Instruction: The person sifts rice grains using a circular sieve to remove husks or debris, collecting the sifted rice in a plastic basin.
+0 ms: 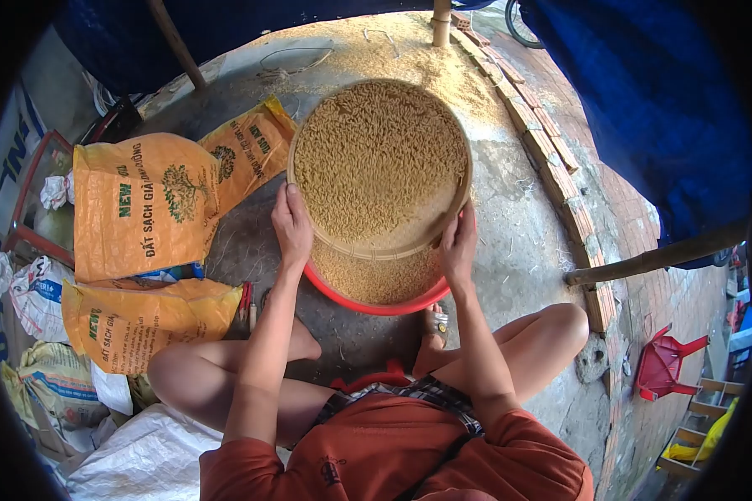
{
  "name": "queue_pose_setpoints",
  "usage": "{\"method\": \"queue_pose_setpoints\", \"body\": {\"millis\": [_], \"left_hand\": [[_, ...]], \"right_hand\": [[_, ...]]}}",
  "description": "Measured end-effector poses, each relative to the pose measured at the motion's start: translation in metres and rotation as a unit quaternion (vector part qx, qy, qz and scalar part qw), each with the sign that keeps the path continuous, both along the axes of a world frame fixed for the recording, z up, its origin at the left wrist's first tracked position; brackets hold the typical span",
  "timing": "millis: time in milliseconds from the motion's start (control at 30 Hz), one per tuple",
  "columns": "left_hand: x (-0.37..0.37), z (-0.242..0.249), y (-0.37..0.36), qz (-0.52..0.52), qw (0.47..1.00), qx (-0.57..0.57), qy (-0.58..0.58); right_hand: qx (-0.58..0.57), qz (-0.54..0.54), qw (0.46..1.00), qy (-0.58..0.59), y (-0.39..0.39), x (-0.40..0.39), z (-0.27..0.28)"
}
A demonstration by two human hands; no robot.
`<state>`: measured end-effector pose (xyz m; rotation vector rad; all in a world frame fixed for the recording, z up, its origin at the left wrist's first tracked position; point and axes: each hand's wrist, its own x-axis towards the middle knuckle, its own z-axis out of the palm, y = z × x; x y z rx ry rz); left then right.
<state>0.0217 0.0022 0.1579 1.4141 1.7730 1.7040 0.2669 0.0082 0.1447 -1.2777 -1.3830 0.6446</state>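
Squatting at bottom centre: person in a rust-orange shirt (393,455), knees spread to either side, bare feet on the concrete floor (518,250).

Left hand (292,224): grip closed on the near-left rim of the round woven bamboo tray (430,230), thumb on top of the rim, fingers under. Right hand (459,244): grip closed on the near-right rim, same hold. Both arms run straight up from the bottom of the frame.

Tray sits mid-frame, held above a red plastic basin (376,306); basin is partly hidden under the tray, only its near arc shows. Unhusked rice (376,159) covers most of the tray, thinner along the near edge where bare weave shows. More grain (376,280) lies in the basin below.

Left of frame: three orange printed sacks (142,204), lying flat and overlapping, with white sacks (142,459) at lower left.

Far side, top centre: loose husk and grain (393,50) spread on the floor past the tray, a wooden post (441,21) standing in it. Brick edging (551,150) runs down the right side. Blue tarp (643,92) at upper right. Red plastic chair (664,367) tipped over at lower right.
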Motion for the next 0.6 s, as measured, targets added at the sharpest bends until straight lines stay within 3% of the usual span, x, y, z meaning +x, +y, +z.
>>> {"method": "queue_pose_setpoints", "body": {"millis": [100, 167, 267, 367, 400, 467, 500, 567, 600], "left_hand": [[-0.002, -0.07, 0.01, 0.027, 0.999, -0.023, 0.028], [-0.008, -0.123, 0.005, 0.032, 0.984, -0.164, 0.055], [-0.011, -0.152, -0.001, 0.023, 0.964, -0.26, 0.051], [-0.013, -0.14, 0.006, 0.044, 0.973, -0.226, -0.002], [-0.011, -0.123, 0.009, 0.051, 0.986, -0.157, 0.034], [-0.001, -0.059, 0.008, 0.03, 0.998, -0.049, -0.01], [0.0, -0.039, 0.007, 0.031, 0.998, -0.051, -0.011], [0.002, -0.014, 0.003, 0.003, 0.999, 0.035, -0.042], [0.003, -0.009, -0.001, 0.025, 0.999, -0.034, -0.019]], "right_hand": [[0.007, -0.015, 0.994, -0.106, 0.011, 0.006, -0.068], [-0.088, -0.041, 0.973, -0.211, 0.002, 0.008, -0.093], [-0.188, -0.019, 0.949, -0.254, -0.001, 0.014, -0.113], [-0.14, -0.02, 0.961, -0.239, 0.003, 0.01, -0.095], [-0.139, -0.017, 0.96, -0.241, 0.006, 0.008, -0.082], [0.048, -0.017, 0.988, -0.145, 0.01, 0.005, -0.049], [0.047, -0.015, 0.988, -0.145, 0.006, 0.001, -0.022], [-0.061, 0.01, 0.998, 0.003, -0.003, -0.009, 0.023], [-0.054, 0.0, 0.999, -0.005, 0.0, -0.009, 0.014]]}}
